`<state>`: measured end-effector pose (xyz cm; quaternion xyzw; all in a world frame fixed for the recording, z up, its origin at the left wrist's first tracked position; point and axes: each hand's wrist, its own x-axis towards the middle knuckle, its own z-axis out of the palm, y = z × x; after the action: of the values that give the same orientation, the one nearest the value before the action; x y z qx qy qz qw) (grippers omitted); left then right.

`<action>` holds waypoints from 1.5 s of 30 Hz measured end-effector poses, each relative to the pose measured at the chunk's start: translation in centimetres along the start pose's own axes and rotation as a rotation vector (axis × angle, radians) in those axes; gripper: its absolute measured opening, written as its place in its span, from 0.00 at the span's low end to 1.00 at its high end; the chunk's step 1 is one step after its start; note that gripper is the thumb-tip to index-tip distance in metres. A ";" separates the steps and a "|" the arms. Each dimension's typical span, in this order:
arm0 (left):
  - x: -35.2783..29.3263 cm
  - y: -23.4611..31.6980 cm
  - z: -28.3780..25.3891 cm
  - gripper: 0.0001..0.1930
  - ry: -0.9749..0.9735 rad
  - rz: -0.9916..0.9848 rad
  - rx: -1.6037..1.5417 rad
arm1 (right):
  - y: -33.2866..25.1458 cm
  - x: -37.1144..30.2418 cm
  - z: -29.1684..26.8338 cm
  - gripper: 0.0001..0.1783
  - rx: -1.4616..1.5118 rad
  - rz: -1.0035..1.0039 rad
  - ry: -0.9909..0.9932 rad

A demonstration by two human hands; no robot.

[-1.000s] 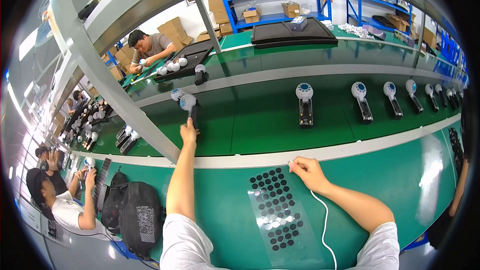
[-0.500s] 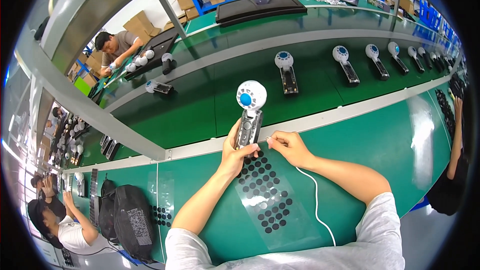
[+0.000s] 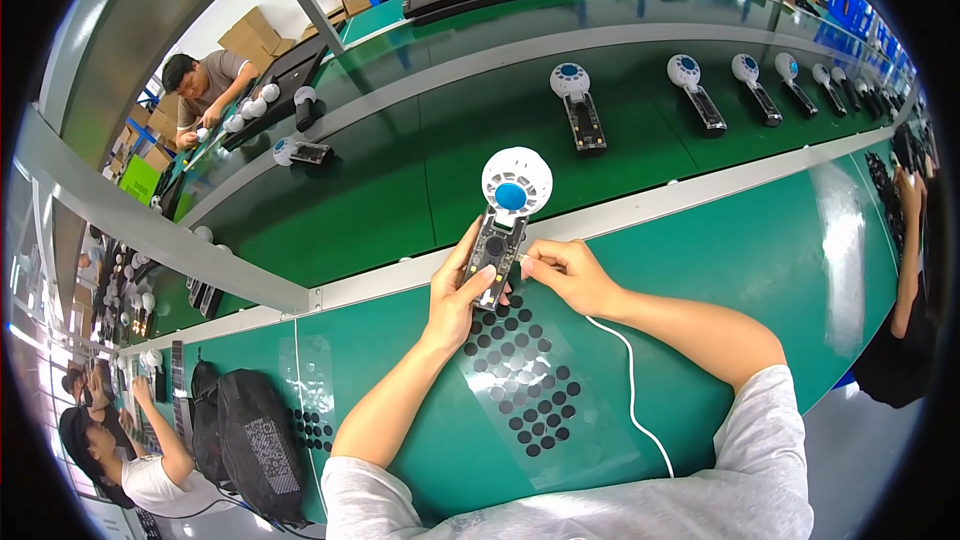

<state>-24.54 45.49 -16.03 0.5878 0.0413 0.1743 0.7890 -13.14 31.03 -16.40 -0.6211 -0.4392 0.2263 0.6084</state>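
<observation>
My left hand [image 3: 452, 302] is closed around the dark lower body of a handheld device with a round white head [image 3: 516, 180], its thumb lying across the exposed circuit board. The device stands upright and tilted slightly, with a blue disc in the vented head. Close by on its right side, my right hand [image 3: 578, 278] pinches the end of a white cable [image 3: 632, 380], which trails down over the green bench. Whether the cable end touches the device's side I cannot tell. Beneath my hands lies a clear sheet of round black pads [image 3: 540, 390].
Similar white-headed devices [image 3: 578, 105] lie in a row on the green conveyor [image 3: 380, 210] beyond the metal rail. A black mesh bag [image 3: 260, 430] sits left on the bench beside another pad sheet [image 3: 312, 420]. A grey post [image 3: 180, 230] crosses the left side. Co-workers [image 3: 160, 460] work nearby.
The device has turned so its board and blue disc face me more. My right hand, with the cable end, has moved slightly left and up, nearer the device's side.
</observation>
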 end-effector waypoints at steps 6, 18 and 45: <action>0.1 0.1 -0.5 0.32 -0.063 0.020 0.023 | 1.0 0.4 0.3 0.12 0.029 -0.008 0.023; -0.2 0.3 -0.7 0.40 -0.093 0.167 0.532 | 2.3 1.3 0.3 0.11 0.011 -0.001 -0.097; 15.1 -4.5 -6.9 0.22 0.231 0.314 1.267 | 5.6 3.6 2.0 0.05 -0.216 -0.058 0.252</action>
<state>-11.21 55.54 -20.30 0.9147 0.1338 0.2910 0.2464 -11.41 35.77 -21.14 -0.6934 -0.3988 0.0806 0.5947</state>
